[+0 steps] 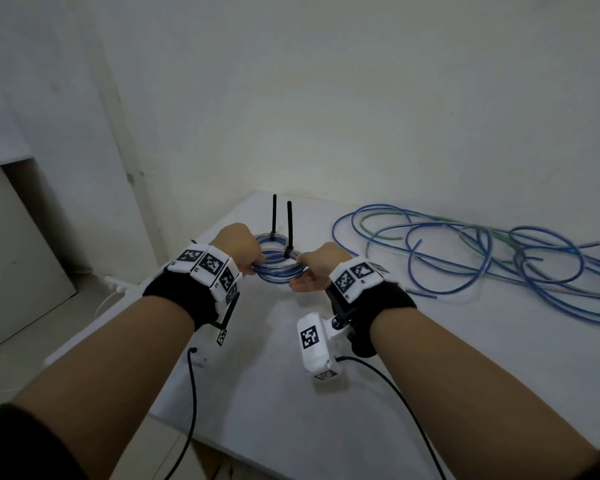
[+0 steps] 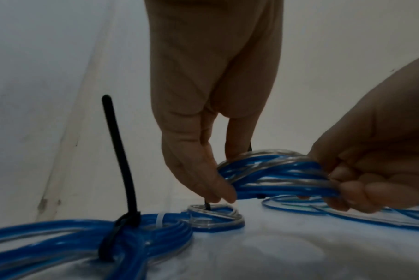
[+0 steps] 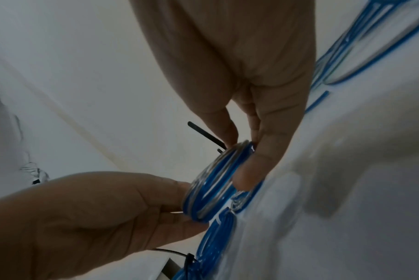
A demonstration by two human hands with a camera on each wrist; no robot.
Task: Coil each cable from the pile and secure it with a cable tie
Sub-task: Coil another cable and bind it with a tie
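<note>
I see a white rectangular table (image 1: pixel 395 358) filling the lower right of the head view, set into the corner of pale plaster walls (image 1: pixel 326 98). On its far right lies the loose pile of blue, green and clear plastic-jacketed cables (image 1: pixel 482 258), spread in wide open loops and touching the tabletop. Both forearms reach forward from the near edge, each wearing a black wrist strap with white blocks printed in black-and-white square markers (image 1: pixel 208 265), and thin black leads trail from the straps toward me. Between the hands, held just above the table near its far left corner, is the small round coil of blue and clear cable (image 1: pixel 278 268). My left hand (image 1: pixel 238 245) grips the coil's left side, with the fingers curled round the strands and the thumb underneath. My right hand (image 1: pixel 317 268) pinches the coil's right side between thumb and fingers, the fingers pressed together. A black plastic cable tie (image 1: pixel 289 230) is wrapped round this coil, and its tail stands upright. In the left wrist view, a second tied coil of blue cable (image 2: pixel 88 238) lies on the table near the camera, bound by another black cable tie (image 2: pixel 118 170) with an upright tail, and a smaller coil of clear and blue cable (image 2: pixel 215 217) rests on the table just beside it, below the held coil.
</note>
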